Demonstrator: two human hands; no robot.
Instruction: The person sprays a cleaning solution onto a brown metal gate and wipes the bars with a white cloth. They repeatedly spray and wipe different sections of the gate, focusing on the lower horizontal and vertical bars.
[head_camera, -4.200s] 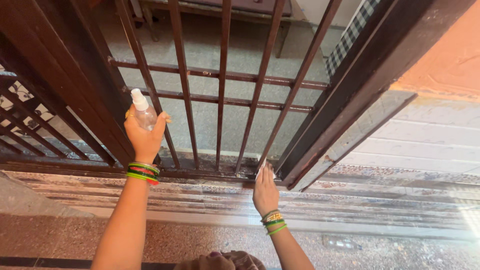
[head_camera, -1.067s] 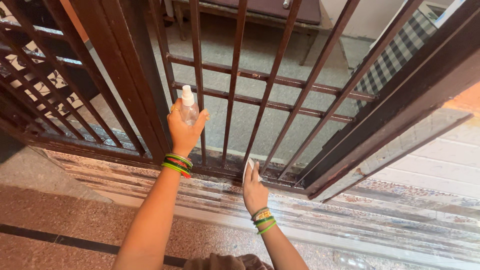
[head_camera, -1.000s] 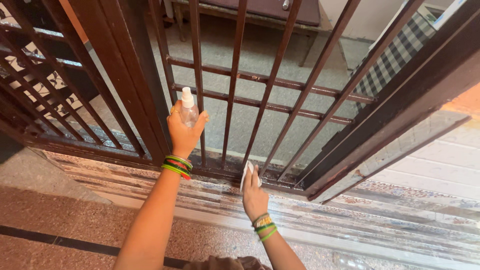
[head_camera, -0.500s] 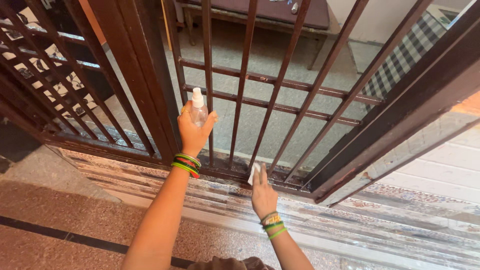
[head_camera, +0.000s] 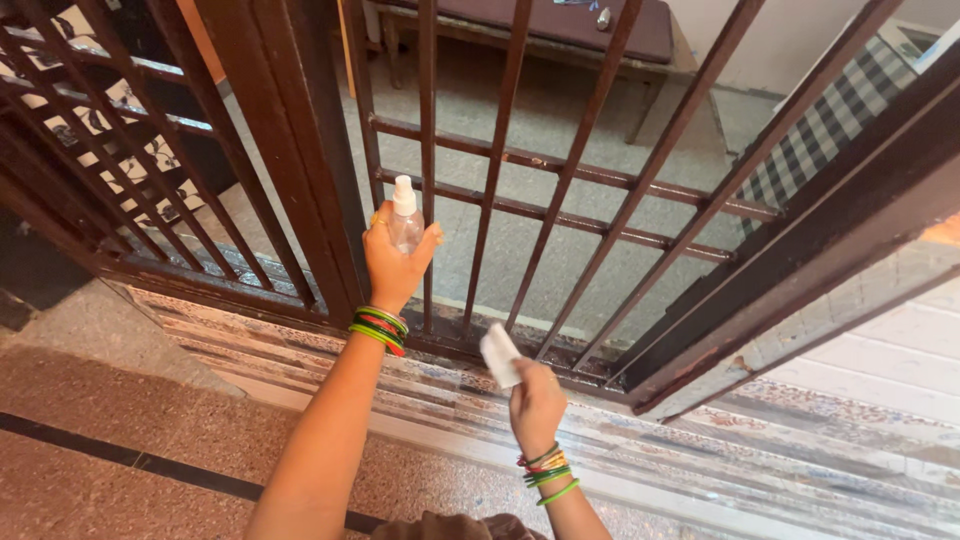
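My left hand (head_camera: 394, 266) is raised in front of a dark brown barred metal gate (head_camera: 500, 150) and grips a small clear spray bottle (head_camera: 405, 214) with a white nozzle, held upright close to the bars. My right hand (head_camera: 537, 401) is lower, just off the gate's bottom rail (head_camera: 450, 345), and holds a folded white cloth (head_camera: 499, 355) by its edge, lifted clear of the rail. Both wrists carry green, red and gold bangles.
A thick gate post (head_camera: 290, 150) stands left of my left hand, with a diagonal-barred panel (head_camera: 90, 170) beyond it. A patterned stone threshold (head_camera: 700, 440) runs under the gate. Behind the bars are a grey floor, a wooden bench (head_camera: 530, 30) and a checked cloth (head_camera: 810, 140).
My right hand has pulled back from the bottom rail and lifted the white cloth off it. My left hand stays at the bars with the bottle. The view has shifted slightly.
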